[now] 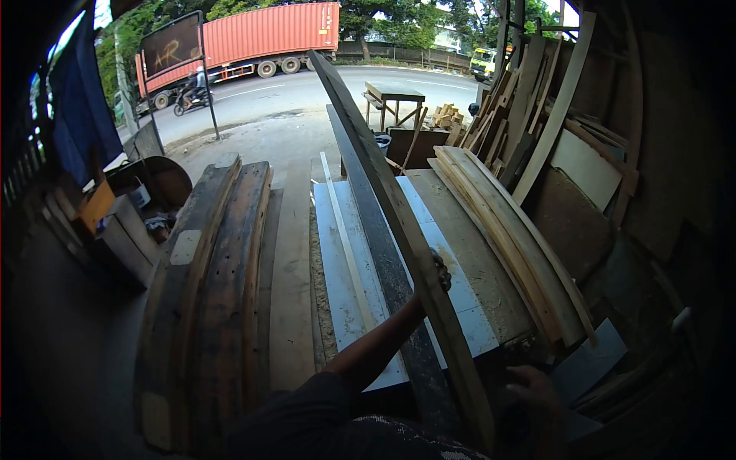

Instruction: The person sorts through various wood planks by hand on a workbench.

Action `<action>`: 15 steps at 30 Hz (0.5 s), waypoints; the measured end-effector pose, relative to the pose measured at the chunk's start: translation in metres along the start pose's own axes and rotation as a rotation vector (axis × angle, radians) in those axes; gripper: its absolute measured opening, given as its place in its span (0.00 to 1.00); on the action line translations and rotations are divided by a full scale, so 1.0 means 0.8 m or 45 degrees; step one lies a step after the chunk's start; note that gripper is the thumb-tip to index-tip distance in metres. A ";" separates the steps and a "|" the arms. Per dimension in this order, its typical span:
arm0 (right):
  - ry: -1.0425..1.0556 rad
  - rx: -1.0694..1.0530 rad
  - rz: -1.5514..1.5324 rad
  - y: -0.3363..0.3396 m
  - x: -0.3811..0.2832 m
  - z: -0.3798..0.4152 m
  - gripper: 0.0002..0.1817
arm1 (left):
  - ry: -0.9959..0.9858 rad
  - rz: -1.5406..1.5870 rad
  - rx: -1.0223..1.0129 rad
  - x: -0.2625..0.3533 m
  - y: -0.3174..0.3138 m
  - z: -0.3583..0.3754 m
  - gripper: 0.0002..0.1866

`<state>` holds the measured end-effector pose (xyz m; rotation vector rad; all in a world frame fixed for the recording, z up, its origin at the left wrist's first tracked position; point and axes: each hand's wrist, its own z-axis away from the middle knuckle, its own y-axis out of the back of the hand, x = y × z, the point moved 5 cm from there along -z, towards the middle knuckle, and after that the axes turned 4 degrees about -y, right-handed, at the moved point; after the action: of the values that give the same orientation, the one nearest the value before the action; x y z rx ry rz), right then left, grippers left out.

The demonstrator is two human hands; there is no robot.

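Note:
A long wooden beam (406, 222) runs at a slant from the upper middle down to the lower right, raised over the workbench. My left hand (440, 270) is wrapped round the beam's far side near its middle, the forearm passing behind it. At the lower right, my right hand (534, 385) is off the beam, in shadow, with its fingers apart. Beneath lies a dark plank (383, 268) on a pale blue board (468, 307). A thin light strip (345, 245) lies to the left of the dark plank.
Thick old planks (230, 284) lie on the left, and stacked lighter boards (514, 238) on the right. More timber (529, 107) leans at the right wall. A small wooden table (395, 93) stands ahead, before the road with a red container truck (268, 38) and a motorcycle (192, 98).

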<state>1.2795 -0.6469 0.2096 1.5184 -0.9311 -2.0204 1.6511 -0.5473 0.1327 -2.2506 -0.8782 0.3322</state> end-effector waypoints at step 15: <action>-0.319 0.318 -1.043 -0.076 -0.009 -0.098 0.23 | 0.407 -2.068 0.295 -0.011 -0.044 0.031 0.28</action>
<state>1.3595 -0.6204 0.1559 2.0479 -0.7270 -2.7913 1.6162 -0.5218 0.1387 -0.7876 -1.9427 -0.6162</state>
